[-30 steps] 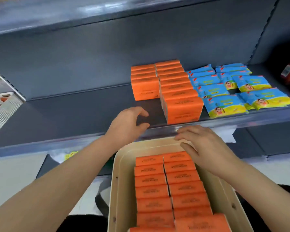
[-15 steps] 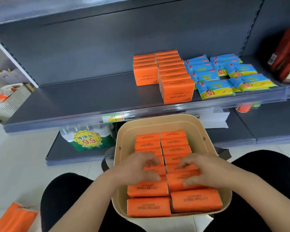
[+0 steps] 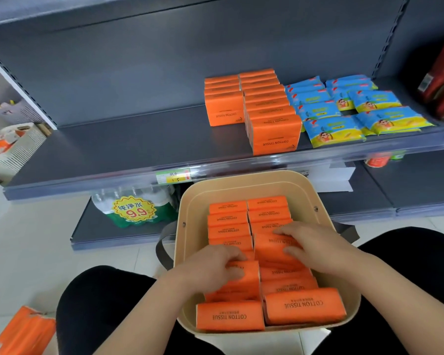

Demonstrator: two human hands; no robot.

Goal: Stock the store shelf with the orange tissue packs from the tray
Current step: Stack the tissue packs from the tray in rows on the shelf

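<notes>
Both my hands were down inside the beige tray (image 3: 241, 187), which sat between my knees (image 3: 100, 303) in black trousers. My left hand (image 3: 213, 267) lay on the left row of the orange tissue packs (image 3: 227, 219). Its fingers were curled over the top edge of a left-row pack (image 3: 244, 283) and the thumb pressed on the face toward me, so this hand was grasping the pack. My right hand (image 3: 315, 247) was on the right row, a little farther from me than the left one. Its fingers were bent over the far edge of a right-row pack (image 3: 272, 248), with the thumb on the near face, and this pack was tilted up out of its row. So both hands were clenched around a pack, and neither hand was released.

The other packs in the tray stood on edge in two rows, some beyond my fingertips and some nearer to me than my wrists. The two nearest carried the words "COTTON TISSUE", upside down from my side.

Beyond both hands and above the tray was the grey shelf (image 3: 128, 142). There the shelved orange packs (image 3: 274, 134) stood in two rows, and the right row reached the front edge. Just to the right of them lay blue and yellow packs (image 3: 333, 129). Left of my left hand, below the shelf, was a bottled water pack (image 3: 135, 210) with a yellow 9.9 sticker. Near my left elbow, on the floor, lay loose orange packs (image 3: 23, 329), too blurred to count.
</notes>
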